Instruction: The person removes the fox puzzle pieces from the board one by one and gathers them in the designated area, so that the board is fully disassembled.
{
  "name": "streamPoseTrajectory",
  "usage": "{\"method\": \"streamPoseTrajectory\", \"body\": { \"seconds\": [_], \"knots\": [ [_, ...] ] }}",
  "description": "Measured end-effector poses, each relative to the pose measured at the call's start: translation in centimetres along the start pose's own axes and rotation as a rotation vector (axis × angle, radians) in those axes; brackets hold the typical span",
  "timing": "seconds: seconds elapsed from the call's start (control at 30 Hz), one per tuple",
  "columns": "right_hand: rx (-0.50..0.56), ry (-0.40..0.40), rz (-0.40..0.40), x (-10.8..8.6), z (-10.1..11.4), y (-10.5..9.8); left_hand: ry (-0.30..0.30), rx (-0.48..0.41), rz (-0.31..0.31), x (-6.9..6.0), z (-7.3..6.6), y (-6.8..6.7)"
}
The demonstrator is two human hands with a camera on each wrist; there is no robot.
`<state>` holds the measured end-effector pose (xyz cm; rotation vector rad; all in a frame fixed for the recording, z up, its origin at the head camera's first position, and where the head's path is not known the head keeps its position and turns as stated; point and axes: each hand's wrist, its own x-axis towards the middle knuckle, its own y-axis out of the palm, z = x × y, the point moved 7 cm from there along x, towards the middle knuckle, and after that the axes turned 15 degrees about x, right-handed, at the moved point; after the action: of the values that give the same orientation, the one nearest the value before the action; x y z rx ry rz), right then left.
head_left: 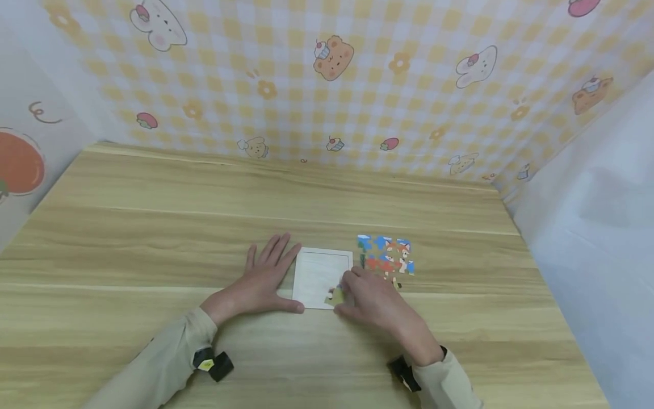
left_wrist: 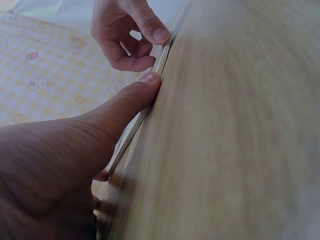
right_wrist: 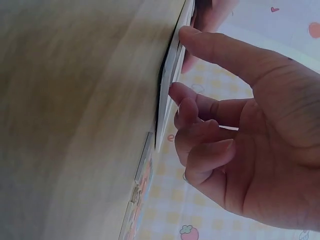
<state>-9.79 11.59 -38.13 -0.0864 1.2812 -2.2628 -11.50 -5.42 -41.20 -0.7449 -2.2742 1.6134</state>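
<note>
A white square puzzle tray (head_left: 319,272) lies on the table. My left hand (head_left: 265,281) rests at its left side with the fingers spread and the thumb at the near left corner. In the left wrist view the left thumb (left_wrist: 132,97) touches the tray's edge. Yellow-green jigsaw pieces (head_left: 336,296) lie in the tray's near right corner. My right hand (head_left: 370,295) is bent over that corner, thumb and forefinger on either side of a jigsaw piece, partly hidden. Curled right fingers (right_wrist: 202,145) show in the right wrist view.
Several loose jigsaw pieces (head_left: 388,258) with a fox picture, blue and orange, lie to the right of the tray, partly behind the right hand. The wooden table (head_left: 179,216) meets a yellow checked cloth (head_left: 286,108) at the back. A white cloth hangs at the right.
</note>
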Motion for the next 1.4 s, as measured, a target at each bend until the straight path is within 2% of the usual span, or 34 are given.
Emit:
{"method": "streamPoseTrajectory", "body": {
  "seconds": [0.3, 0.43, 0.6, 0.73, 0.87, 1.03, 1.23, 1.4],
  "knots": [
    [-0.008, -0.043, -0.017, 0.1, 0.3, -0.6, -0.003, 0.007, -0.004, 0.3, 0.1, -0.4],
    [0.047, -0.043, -0.02, -0.2, 0.0, -1.4, -0.003, 0.012, -0.005, 0.4, 0.2, -0.4],
    [0.143, -0.073, -0.053, -0.7, -0.8, -3.3, -0.006, 0.005, -0.006, 0.1, 0.4, -0.4],
    [0.173, -0.107, -0.089, -1.3, -2.4, -5.2, -0.012, 0.003, -0.002, -0.4, 0.7, -0.4],
    [0.221, -0.042, -0.113, -2.4, -5.1, -7.0, -0.005, 0.008, -0.016, -0.4, 0.7, -0.6],
    [0.21, 0.042, -0.106, -4.0, -7.9, -8.5, 0.003, -0.001, -0.031, -0.1, 0.6, -0.7],
    [0.169, 0.075, -0.064, -5.3, -9.7, -8.2, 0.007, -0.006, -0.032, -0.1, 0.3, 0.0],
    [0.15, 0.095, -0.059, -5.5, -10.6, -7.7, 0.024, -0.015, -0.035, 0.0, 0.1, 0.0]
  ]
}}
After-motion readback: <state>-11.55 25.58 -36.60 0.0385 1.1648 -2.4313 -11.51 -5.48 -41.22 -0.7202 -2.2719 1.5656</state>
